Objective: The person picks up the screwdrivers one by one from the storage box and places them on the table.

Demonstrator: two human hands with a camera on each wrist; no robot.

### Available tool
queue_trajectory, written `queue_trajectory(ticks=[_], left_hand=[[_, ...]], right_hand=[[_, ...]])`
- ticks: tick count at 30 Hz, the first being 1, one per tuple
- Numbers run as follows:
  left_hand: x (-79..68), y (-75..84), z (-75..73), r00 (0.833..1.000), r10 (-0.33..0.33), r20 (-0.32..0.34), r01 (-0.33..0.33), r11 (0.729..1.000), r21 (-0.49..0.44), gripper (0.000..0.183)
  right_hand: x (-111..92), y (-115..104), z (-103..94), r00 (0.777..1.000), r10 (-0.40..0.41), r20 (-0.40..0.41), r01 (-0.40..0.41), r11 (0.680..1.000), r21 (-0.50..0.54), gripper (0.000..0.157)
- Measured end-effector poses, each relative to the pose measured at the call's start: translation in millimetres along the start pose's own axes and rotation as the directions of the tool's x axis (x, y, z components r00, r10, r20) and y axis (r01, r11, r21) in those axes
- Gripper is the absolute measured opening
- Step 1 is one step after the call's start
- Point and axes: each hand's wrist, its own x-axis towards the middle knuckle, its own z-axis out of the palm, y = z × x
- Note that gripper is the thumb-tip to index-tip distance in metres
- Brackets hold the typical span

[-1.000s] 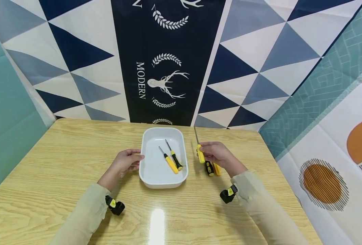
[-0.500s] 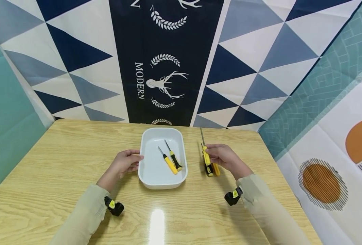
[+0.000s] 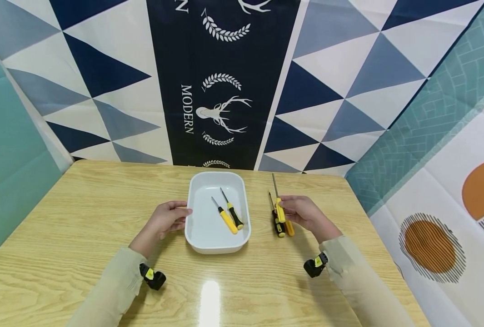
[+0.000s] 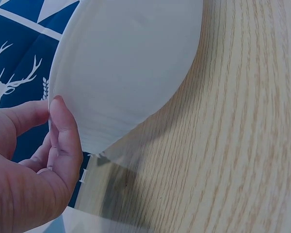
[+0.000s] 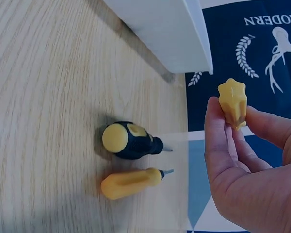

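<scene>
My left hand [image 3: 166, 220] pinches the left rim of a white plastic tray [image 3: 200, 222], thumb on one side and fingers on the other in the left wrist view. Inside the tray lie a yellow-handled screwdriver [image 3: 228, 221] and a black-and-yellow screwdriver [image 3: 235, 217]. To the tray's right, my right hand [image 3: 306, 213] grips a screwdriver [image 3: 280, 212] by its yellow fluted handle, shaft pointing away from me. It is held above the table. Below it lie a chunky black-and-yellow screwdriver [image 5: 131, 141] and an orange-yellow-handled screwdriver [image 5: 131, 183], side by side and partly covered in the head view.
The wood-grain table [image 3: 115, 204] extends on both sides of the tray. A patterned cloth [image 3: 221, 81] with a deer print hangs behind its far edge. Black wrist cameras [image 3: 153, 277] are strapped to both sleeves.
My right hand has moved right and slightly towards me with the yellow-handled screwdriver, from near the tray to above the two screwdrivers on the table. The left hand and tray stay in place.
</scene>
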Motion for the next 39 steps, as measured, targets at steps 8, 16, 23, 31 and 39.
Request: queue_trajectory(ticks=[8,16,23,31,39], left_hand=[[-0.3,0.4,0.2,1.000,0.000,0.001,0.000,1.000,-0.005,0.047],[0.3,-1.0,0.6,1.000,0.007,0.006,-0.007,1.000,-0.005,0.048],[0.4,-0.9,-0.5,1.000,0.006,0.008,-0.006,1.000,-0.010,0.047],[0.0,-0.1,0.6,1.000,-0.006,0.003,0.006,1.000,-0.008,0.048],[-0.7,-0.2,-0.6,1.000,-0.001,0.008,0.001,1.000,-0.009,0.049]], right_hand=[[-2.4,2.4,-8.0,1.000,0.009,0.004,-0.009,1.000,0.026,0.051],[-2.6,7.5,-15.1,1.000,0.021,-0.023,-0.020,0.999,0.024,0.053],[-3.9,10.4,-19.9,0.999,0.024,-0.026,-0.024,1.000,0.014,0.054],[-3.2,15.6,-24.2,0.998,0.041,-0.040,-0.040,0.999,0.028,0.052],[-0.7,23.9,-29.6,0.998,0.047,-0.045,-0.044,0.997,0.057,0.051]])
